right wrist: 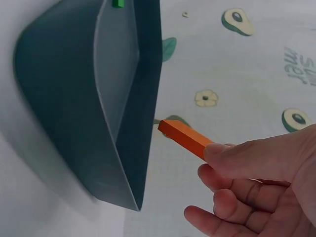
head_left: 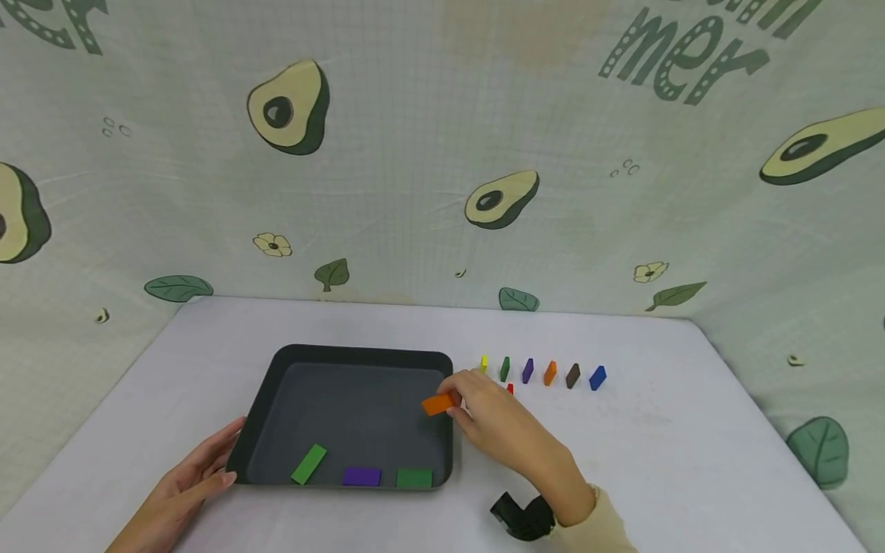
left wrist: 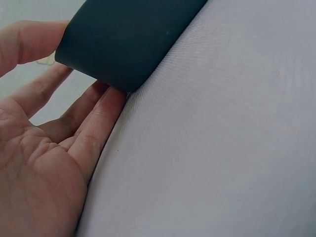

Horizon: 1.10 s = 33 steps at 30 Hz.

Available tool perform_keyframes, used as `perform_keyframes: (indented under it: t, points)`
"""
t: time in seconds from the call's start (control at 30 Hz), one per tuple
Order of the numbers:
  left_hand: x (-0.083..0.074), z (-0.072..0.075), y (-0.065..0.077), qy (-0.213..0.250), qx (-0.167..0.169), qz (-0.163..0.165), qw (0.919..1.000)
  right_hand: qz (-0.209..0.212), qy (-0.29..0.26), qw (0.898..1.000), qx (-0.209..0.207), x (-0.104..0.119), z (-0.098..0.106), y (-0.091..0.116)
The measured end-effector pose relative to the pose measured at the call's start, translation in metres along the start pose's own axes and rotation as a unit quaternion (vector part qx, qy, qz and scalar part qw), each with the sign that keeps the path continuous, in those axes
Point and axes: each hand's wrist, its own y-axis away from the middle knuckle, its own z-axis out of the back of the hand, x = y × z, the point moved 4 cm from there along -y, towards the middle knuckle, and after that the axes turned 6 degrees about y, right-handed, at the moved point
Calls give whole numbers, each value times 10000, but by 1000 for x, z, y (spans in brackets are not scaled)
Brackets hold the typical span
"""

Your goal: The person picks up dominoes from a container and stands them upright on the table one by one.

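Observation:
In the head view, a dark grey tray [head_left: 332,418] lies on the white table. My left hand [head_left: 185,488] holds its near left corner, thumb at the rim and fingers against the outer side, as the left wrist view shows with the tray wall [left wrist: 118,44]. Over the tray's right side, my right hand [head_left: 494,418] pinches an orange block [right wrist: 185,137] by one end between thumb and fingers. Along the tray's near side lie a tilted green block [head_left: 309,464], a purple block [head_left: 362,477] and another green block [head_left: 414,479].
Right of the tray, a row of upright blocks includes a yellow block [head_left: 484,364], an orange block [head_left: 549,373] and a blue block [head_left: 598,378]. A red block [head_left: 510,389] is partly hidden by my right hand. An avocado-print cloth [head_left: 394,138] hangs behind the table.

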Motion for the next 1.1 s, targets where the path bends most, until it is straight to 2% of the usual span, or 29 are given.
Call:
perform_keyframes:
  t: [0.2,0.43,0.73,0.93,1.1]
  points:
    - [0,0,0,-5,-39,89,10000,-198,63,9993,-295,-6,13,2]
    - [1,0,-1,-115,-77,141,9998,-545,17,9979,-356,-16,30,6]
    - [-1,-1,-2,-102,-48,-39,9999,-1051,-56,9939,-344,-40,45,10]
    - [-2,-1,-2,26,50,-152,9999,-964,111,9937,-553,-55,53,13]
    - [-1,0,-1,59,64,-95,9999,-1220,263,9902,-628,-67,57,16]
